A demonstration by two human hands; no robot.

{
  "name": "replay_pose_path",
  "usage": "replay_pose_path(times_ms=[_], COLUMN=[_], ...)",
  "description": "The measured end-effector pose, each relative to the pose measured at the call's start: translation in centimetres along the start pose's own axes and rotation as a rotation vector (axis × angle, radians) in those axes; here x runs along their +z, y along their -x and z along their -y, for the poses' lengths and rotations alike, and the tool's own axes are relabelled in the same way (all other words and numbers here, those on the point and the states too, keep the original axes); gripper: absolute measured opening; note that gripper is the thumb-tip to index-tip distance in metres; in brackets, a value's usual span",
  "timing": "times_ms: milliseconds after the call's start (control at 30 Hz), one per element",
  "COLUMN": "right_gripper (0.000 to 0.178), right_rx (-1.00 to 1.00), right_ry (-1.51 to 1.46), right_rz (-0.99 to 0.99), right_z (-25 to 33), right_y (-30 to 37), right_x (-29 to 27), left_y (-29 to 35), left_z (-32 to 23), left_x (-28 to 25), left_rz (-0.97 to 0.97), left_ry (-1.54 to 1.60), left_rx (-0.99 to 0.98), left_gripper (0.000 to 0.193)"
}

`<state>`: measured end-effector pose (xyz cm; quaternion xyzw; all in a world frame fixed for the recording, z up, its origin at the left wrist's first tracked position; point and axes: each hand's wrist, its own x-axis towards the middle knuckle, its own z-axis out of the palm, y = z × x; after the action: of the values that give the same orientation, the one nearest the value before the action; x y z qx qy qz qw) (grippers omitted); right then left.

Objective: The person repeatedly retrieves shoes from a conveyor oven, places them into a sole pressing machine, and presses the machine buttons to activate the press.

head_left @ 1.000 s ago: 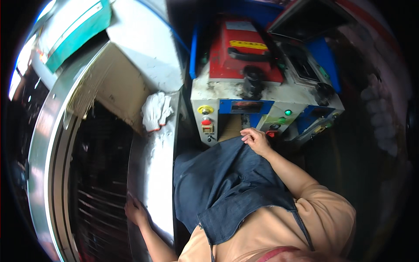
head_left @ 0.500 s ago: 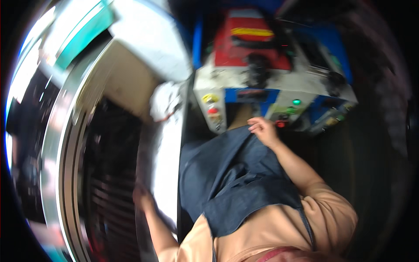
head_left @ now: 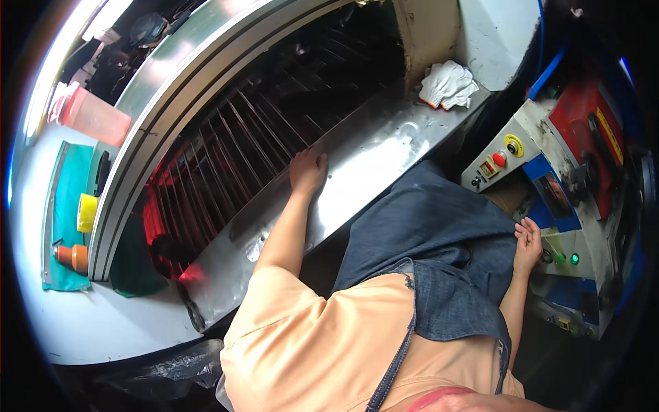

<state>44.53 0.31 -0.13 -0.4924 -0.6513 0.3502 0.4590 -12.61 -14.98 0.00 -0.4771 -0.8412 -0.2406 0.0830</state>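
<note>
A steel ledge (head_left: pixel 384 154) ran before a dark rod conveyor (head_left: pixel 226 158). The left hand (head_left: pixel 307 172) lay flat and open on it; white gloves (head_left: pixel 447 84) sat at one o'clock. The right hand (head_left: pixel 527 242), relaxed, touched the control panel (head_left: pixel 549 206) at three o'clock. Risk: fingers could slip among the rods.

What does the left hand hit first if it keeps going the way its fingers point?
Probably the dark rod rack. The left hand lies flat on the steel ledge, fingers pointing over its far edge toward the rods. Depth is unclear, so it may pass above them.
</note>
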Motion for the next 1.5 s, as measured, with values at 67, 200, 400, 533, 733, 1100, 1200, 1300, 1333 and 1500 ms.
replay_pose_path(times_ms=[67, 200, 400, 533, 733, 1100, 1200, 1300, 1333, 1500], right_gripper=[0.032, 0.032, 0.036, 0.035, 0.043, 0.037, 0.037, 0.036, 0.036, 0.035], right_rx=[0.005, 0.0, -0.007, -0.067, -0.033, -0.005, 0.006, 0.006, 0.005, 0.015], right_ry=[0.008, 0.006, -0.045, -0.127, -0.247, -0.327, -0.323, -0.323, -0.323, -0.321], right_rz=[-0.002, 0.003, 0.013, 0.009, -0.003, -0.01, -0.018, -0.025, -0.026, -0.024], right_z=[0.0, 0.1, -0.6, 1.7, 2.0, 2.0, 2.1, 2.1, 2.2, 2.1], right_y=[0.0, 0.1, 0.6, -0.1, 0.0, 0.4, 0.4, 0.3, 0.3, 0.1], right_x=[0.0, -0.2, -0.5, 0.4, -0.5, -0.8, -0.8, -0.7, -0.7, -0.9], left_y=[0.1, 0.1, -0.7, -0.3, -0.6, -0.4, -0.4, -0.4, -0.4, -0.7], left_z=[0.1, -0.2, -1.7, -0.3, 1.5, 1.3, 1.2, 1.0, 1.0, 0.7], left_x=[-0.1, -0.3, -0.4, 0.5, 1.2, 1.0, 0.9, 0.9, 1.0, 1.0], left_rz=[-0.005, 0.012, 0.056, -0.06, 0.025, 0.043, 0.047, 0.038, 0.04, 0.069], left_ry=[-0.002, -0.017, -0.077, -0.047, -0.036, -0.08, -0.065, -0.078, -0.078, -0.082], left_rx=[-0.007, -0.01, 0.035, 0.074, 0.163, 0.141, 0.141, 0.151, 0.151, 0.127], left_gripper=[0.026, 0.025, 0.035, 0.047, 0.038, 0.032, 0.032, 0.032, 0.032, 0.033])
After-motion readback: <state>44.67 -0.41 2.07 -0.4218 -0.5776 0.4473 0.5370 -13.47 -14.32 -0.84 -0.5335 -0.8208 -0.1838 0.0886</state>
